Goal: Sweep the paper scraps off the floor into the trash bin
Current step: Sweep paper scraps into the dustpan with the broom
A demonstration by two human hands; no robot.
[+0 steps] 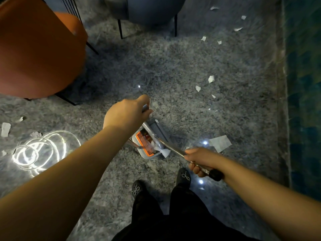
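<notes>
White scraps lie beyond right-hand fingers — apparently apart.

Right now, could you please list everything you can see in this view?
dustpan: one, grey with an orange comb, floor centre, paper inside
broom: one, metal handle with black end, head in the dustpan
paper scraps: over a dozen, white, scattered right, far right and left
orange chair: one, upper left
grey chair: one, top centre
floor: grey, speckled, glossy
shoes: two, black, bottom centre
hands: left grips the dustpan handle; right grips the broom handle
</notes>
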